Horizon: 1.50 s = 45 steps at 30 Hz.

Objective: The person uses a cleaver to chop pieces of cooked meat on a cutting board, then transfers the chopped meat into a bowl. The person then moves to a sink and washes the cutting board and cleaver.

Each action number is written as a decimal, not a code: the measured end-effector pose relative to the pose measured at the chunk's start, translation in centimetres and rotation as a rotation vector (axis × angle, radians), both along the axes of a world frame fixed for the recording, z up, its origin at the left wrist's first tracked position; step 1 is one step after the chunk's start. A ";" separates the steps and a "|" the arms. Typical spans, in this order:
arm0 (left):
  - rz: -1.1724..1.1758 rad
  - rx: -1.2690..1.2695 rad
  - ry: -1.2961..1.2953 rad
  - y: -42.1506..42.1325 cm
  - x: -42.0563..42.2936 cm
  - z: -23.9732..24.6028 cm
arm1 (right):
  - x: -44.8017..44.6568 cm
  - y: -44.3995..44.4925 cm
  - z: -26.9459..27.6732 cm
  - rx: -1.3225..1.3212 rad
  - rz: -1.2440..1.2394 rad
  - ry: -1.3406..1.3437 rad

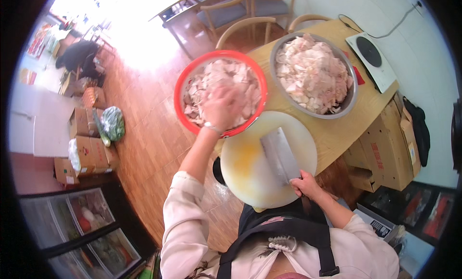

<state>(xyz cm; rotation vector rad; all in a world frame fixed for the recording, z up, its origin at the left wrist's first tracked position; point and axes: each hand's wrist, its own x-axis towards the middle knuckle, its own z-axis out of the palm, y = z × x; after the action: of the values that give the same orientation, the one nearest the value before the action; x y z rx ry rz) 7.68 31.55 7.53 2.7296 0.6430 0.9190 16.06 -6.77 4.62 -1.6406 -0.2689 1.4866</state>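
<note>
My left hand [222,107], blurred, reaches over a red-rimmed basin [265,87] and touches the pale sliced meat [234,71] heaped inside; its fingertips are too blurred to tell what they grasp. My right hand [306,185] grips the handle end of a cleaver [281,156] at the right lower side of a round white cutting board [231,178]. The broad steel blade lies over the board, pointing away from me. Yellow stains mark the board's left half. Beyond it, a grey metal basin [355,87] holds another heap of pale slices [310,73].
The wooden table [332,145] also carries a white electric hotplate [373,59] with a cable. Chairs [249,24] stand behind it, cardboard boxes [386,152] at its right. Further boxes [92,152] and a bagged vegetable [112,124] line the left. A person [81,57] bends over far left.
</note>
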 end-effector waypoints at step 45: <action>-0.059 -0.162 0.610 -14.8 27.3 7.2 | 25.8 -5.1 -1.2 0.230 0.826 -0.634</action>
<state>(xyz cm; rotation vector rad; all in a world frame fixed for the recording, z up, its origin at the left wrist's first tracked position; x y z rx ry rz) 35.00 16.74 14.73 2.8447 0.6849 -0.0047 41.90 -11.86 3.38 -1.8590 -1.5572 1.3464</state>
